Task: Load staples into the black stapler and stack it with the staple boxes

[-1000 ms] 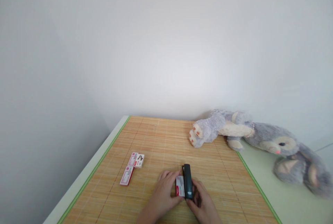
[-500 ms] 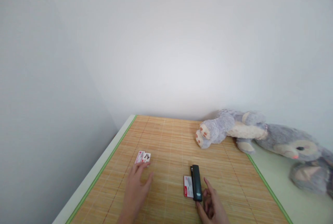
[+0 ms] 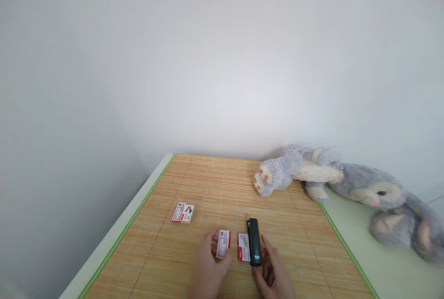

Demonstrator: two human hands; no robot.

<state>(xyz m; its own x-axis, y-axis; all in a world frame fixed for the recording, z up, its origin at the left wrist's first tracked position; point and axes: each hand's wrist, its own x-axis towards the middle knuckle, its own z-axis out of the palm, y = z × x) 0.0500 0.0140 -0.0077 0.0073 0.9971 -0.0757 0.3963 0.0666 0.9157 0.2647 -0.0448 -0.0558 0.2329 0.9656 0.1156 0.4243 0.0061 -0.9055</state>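
We have the left hand (image 3: 209, 262) clamped on the held box (image 3: 223, 244), thumb on its right side, fingers on its left; printed face up, white with a pinkish frame and a red side. Can't tell if it's touching the mat (image 3: 215, 188) or just above. It's left of the flat box (image 3: 243, 247), with a narrow strip of mat between. Flat box is white and red, right up against the left side of our black stapler (image 3: 255, 242), which lies lengthwise toward the far edge of the worktop (image 3: 115, 233). Right hand (image 3: 274, 266) is at the stapler's near right corner: thumb and index apart, thumb by the near end, index along the right side, other fingers curled; contact too close to call. Toward the worktop's left edge we see the outer box (image 3: 178, 212) with the picture box (image 3: 188, 214) against its right side, well apart from the stapler. Grey plush rabbit (image 3: 314, 172) lies on its side across the far right, partly off the mat.
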